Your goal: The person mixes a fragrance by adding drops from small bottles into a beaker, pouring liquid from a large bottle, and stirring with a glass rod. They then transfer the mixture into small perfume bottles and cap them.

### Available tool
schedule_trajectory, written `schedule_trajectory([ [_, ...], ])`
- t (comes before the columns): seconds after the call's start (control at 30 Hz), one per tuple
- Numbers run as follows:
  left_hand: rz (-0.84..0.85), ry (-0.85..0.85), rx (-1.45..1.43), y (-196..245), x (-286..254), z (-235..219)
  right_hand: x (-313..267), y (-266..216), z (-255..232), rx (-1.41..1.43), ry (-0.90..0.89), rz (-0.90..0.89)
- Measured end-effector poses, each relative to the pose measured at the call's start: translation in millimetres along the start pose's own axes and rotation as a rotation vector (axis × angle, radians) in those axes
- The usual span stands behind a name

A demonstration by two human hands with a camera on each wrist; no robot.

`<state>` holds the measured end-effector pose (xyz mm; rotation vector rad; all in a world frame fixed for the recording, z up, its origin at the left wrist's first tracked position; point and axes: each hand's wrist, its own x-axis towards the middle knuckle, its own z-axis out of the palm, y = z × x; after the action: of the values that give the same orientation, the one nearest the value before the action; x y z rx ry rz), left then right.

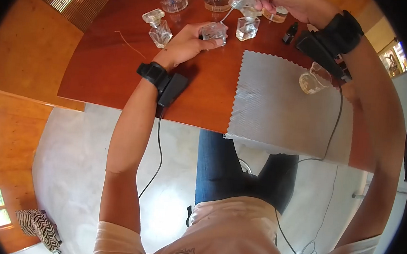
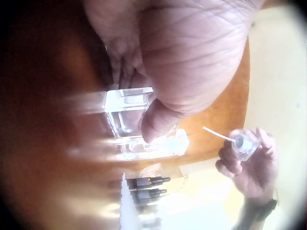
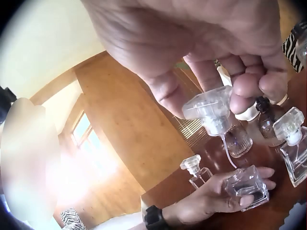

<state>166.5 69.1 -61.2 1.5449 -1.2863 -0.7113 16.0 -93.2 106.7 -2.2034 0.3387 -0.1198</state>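
Observation:
The left hand (image 1: 188, 43) grips a clear square glass bottle (image 1: 214, 34) on the table, its thumb on one side; the left wrist view shows the thumb against the glass (image 2: 127, 120). Above that bottle, the right hand (image 1: 273, 2) pinches a clear faceted cap with a sprayer (image 1: 243, 1). A thin white tube (image 3: 228, 151) hangs from the cap, its lower end near the bottle held by the left hand (image 3: 206, 203). Whether the tube's tip touches the bottle I cannot tell.
Capped clear bottles stand left (image 1: 160, 33) and right (image 1: 247, 28) of the hands. Larger glass jars (image 1: 173, 1) stand behind. A small black dropper bottle (image 1: 290, 34) is at right, and a glass beaker (image 1: 314, 80) sits on a grey cloth (image 1: 276, 103). Cables trail from both wrists.

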Motion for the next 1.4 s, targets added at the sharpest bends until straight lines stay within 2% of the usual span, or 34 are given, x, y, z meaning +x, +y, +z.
schedule_trajectory([
  [0.1,0.0,0.0,-0.015,-4.0,1.4,-1.3,6.2,-1.3,1.6,0.0,0.011,0.073],
  [0.3,0.011,0.007,-0.033,-9.8,3.1,-1.1,20.1,8.7,12.9,0.053,-0.019,-0.051],
  [0.4,0.015,0.036,-0.076,-11.3,2.7,0.6,21.3,1.4,18.1,0.006,-0.051,0.021],
  [0.6,0.017,0.028,-0.07,-10.6,3.2,-0.4,27.9,-5.7,22.5,-0.061,-0.166,0.003],
  [0.9,0.004,0.035,-0.106,-9.4,2.3,0.4,20.5,-21.8,17.3,-0.114,-0.039,0.019],
  [0.97,-0.032,0.027,-0.101,-6.0,1.0,0.0,22.5,-17.8,16.5,-0.108,-0.063,0.021],
  [1.27,0.014,0.027,-0.07,-9.7,2.7,-0.7,22.4,-22.7,15.2,-0.072,-0.103,0.072],
  [1.4,-0.014,0.028,-0.143,-7.0,1.1,1.2,24.5,-18.9,20.0,-0.102,-0.088,0.046],
])
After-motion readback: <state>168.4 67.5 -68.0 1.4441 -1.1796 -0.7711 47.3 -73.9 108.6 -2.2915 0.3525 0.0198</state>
